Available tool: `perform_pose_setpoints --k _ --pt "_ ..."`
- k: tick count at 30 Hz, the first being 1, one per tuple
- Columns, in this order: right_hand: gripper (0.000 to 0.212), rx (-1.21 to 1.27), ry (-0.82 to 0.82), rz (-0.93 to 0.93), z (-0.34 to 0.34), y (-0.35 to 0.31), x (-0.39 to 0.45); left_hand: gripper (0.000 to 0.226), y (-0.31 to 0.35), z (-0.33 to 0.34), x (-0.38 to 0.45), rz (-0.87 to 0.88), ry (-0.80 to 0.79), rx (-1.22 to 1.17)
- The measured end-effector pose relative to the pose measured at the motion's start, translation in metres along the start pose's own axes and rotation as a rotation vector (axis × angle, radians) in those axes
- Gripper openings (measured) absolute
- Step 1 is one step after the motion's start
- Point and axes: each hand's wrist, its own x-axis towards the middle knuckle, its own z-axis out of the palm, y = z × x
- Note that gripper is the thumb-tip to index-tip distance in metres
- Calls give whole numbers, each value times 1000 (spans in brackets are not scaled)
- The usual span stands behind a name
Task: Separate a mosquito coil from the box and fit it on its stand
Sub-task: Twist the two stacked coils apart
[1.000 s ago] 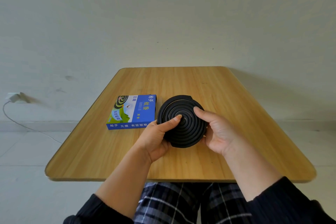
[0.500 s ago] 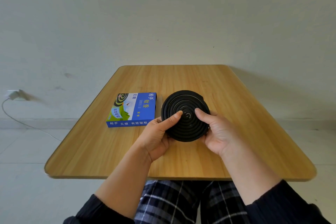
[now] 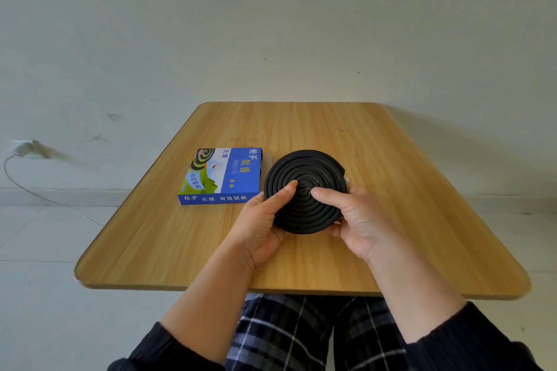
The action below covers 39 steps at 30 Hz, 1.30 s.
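A black spiral mosquito coil point(image 3: 307, 172), a round flat disc of interlocked coils, is held above the wooden table point(image 3: 301, 126), tilted toward me. My left hand point(image 3: 265, 226) grips its left edge with the thumb pressing near the centre. My right hand point(image 3: 358, 220) grips its right edge, thumb also near the centre. The blue coil box point(image 3: 223, 176) lies flat and shut on the table, just left of the coil. A small pale bit shows behind the coil's right edge; I cannot tell what it is. No stand is visible.
The table has rounded corners, and its near edge sits over my lap in plaid trousers point(image 3: 289, 334). A white wall stands behind it. A wall socket with a cable point(image 3: 24, 149) is at the far left, near the tiled floor.
The coil has been raised slightly and tipped more face-on toward me. Both thumbs have slid in toward the centre of the spiral. The box has not moved.
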Motion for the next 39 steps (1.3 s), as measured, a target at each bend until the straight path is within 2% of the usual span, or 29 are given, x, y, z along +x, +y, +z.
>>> perform_pose_setpoints --k 7,11,17,25,33,39 --pt "23 84 46 3 8 4 -1 24 -1 -2 0 25 -17 -1" --pt "21 73 30 36 8 2 -1 29 -3 -6 -2 31 -94 -24" --pt "29 108 -1 103 10 -2 -3 33 -1 -5 -2 11 -156 -34" --pt "28 136 5 140 13 0 -3 35 -1 -3 -2 12 -137 -41" --pt "19 29 105 73 12 3 -1 22 -5 -2 -3 63 4 -23" --pt "19 -50 164 20 17 2 -3 21 -3 -2 -5 67 -26 -41"
